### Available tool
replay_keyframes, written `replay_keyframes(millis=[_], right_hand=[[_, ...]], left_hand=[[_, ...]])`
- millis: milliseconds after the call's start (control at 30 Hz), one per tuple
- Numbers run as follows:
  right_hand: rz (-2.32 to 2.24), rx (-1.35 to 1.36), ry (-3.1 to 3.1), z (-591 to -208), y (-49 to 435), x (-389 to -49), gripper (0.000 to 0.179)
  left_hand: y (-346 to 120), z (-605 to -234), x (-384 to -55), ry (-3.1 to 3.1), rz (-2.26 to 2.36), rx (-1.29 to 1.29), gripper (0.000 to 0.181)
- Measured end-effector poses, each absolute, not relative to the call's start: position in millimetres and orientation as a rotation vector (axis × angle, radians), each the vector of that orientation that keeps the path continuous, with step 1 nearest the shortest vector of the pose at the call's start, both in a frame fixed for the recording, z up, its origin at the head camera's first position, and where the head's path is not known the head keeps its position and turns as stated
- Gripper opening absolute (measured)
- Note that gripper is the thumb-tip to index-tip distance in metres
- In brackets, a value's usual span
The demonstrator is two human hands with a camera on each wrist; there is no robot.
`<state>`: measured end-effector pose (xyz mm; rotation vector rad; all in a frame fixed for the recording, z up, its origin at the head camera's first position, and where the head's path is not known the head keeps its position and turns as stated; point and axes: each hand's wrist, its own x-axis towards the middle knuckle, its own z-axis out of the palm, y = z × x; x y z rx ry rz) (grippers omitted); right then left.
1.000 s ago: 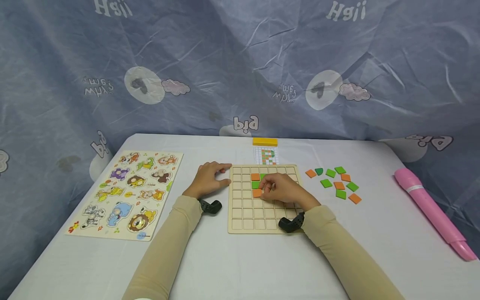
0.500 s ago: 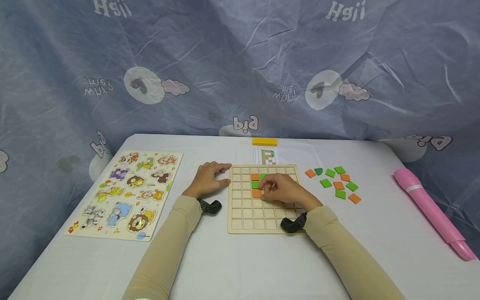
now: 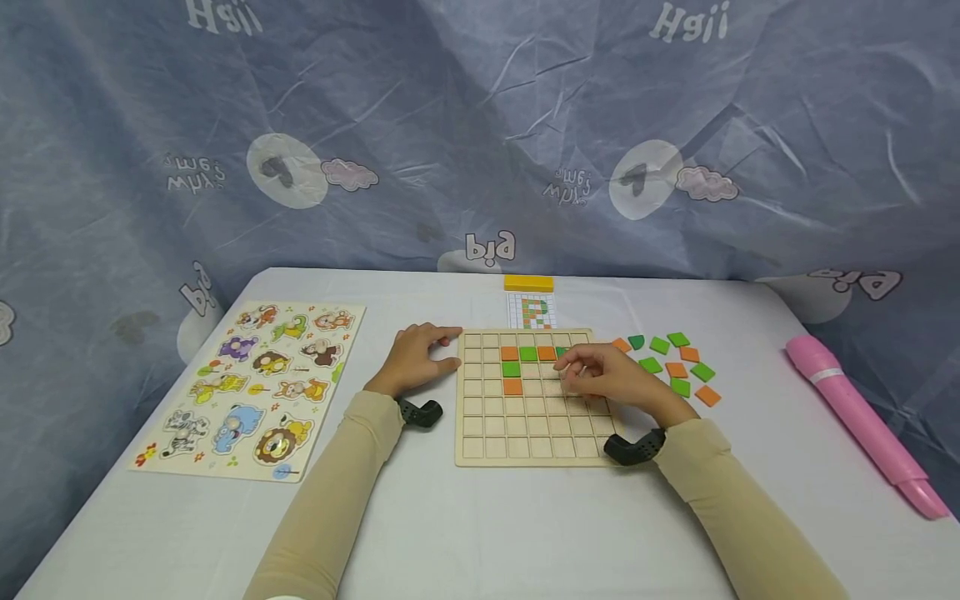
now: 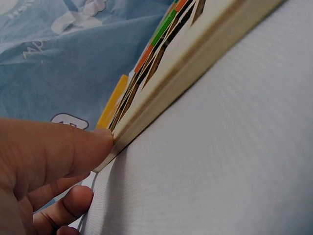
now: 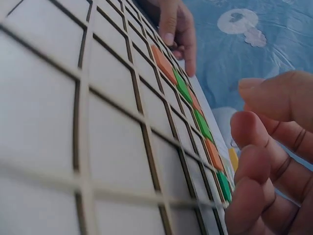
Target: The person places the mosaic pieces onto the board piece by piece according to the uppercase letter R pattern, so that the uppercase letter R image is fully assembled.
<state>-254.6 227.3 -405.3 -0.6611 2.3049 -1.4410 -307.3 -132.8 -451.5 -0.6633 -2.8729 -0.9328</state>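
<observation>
A wooden grid board (image 3: pixel 496 448) lies on the white table. My left hand (image 3: pixel 422 358) rests at the board's left side, index finger at the far left corner and thumb (image 4: pixel 90 147) against the edge. Over the right part of the board is my right hand (image 3: pixel 611 377), fingers loosely bent and nothing between them in the right wrist view. A row in the grid holds orange, green, orange and dark green (image 3: pixel 560 352) tiles, the last partly behind the right fingers. Below the row's left end sit a green tile (image 3: pixel 511 369) and an orange tile (image 3: pixel 512 387).
Several loose orange and green tiles (image 3: pixel 677 369) lie right of the board. Behind it are a pattern card (image 3: pixel 532 311) and a yellow block (image 3: pixel 528 283). An animal puzzle board (image 3: pixel 300 417) lies at the left, and a pink marker-shaped object (image 3: pixel 855 417) at the right.
My right hand has moved right, away from the lower orange tile, uncovering more of the tile row. My left hand stays at the board's edge.
</observation>
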Motion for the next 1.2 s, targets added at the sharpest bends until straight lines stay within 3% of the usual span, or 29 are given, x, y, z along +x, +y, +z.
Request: replay_keyframes(millis=[333, 833, 1200], right_hand=[[-1.497, -0.453, 2.341, -396.9, 281.3, -238.7, 0.041], [-1.551, -0.274, 2.475, -394.9, 359.7, -215.2, 0.021], [-1.569, -0.250, 2.525, -403.3, 394.1, -206.9, 0.031]], left_hand=[[-132.9, -450.5, -307.4, -2.866, -0.943, -0.671, 0.058], [-131.8, -450.8, -306.4, -2.878, -0.936, -0.666, 0.059], [-132.5, -454.6, -310.3, -2.866, -0.930, -0.663, 0.057]])
